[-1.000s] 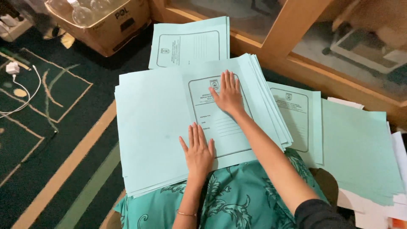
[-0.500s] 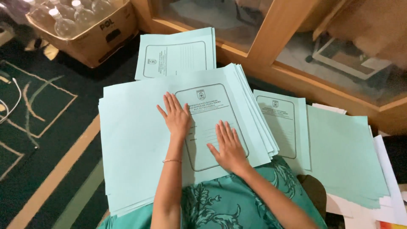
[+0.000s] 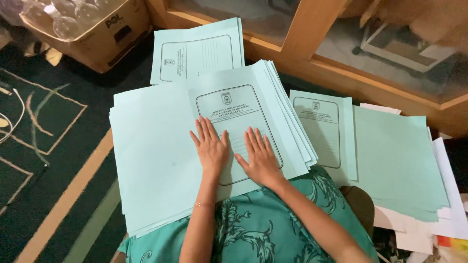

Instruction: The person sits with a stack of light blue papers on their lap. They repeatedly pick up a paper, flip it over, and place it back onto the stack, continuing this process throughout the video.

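While you kneel over the work, your left hand (image 3: 210,146) and your right hand (image 3: 261,156) lie flat, palms down and side by side, on the printed front of the top pale green paper folder (image 3: 234,131). Your fingers are straight and slightly spread, gripping nothing. That folder lies open on a thick stack of opened pale green folders (image 3: 156,156), which rests across your lap on the green floral fabric (image 3: 253,229). Beyond the stack, another pile of closed green folders (image 3: 197,48) lies on the dark patterned carpet (image 3: 53,146), near a brown cardboard box of clear bottles (image 3: 92,29). To your right, a further closed folder (image 3: 319,126) sits on plain green sheets (image 3: 397,160), beside the wooden frame (image 3: 312,29).
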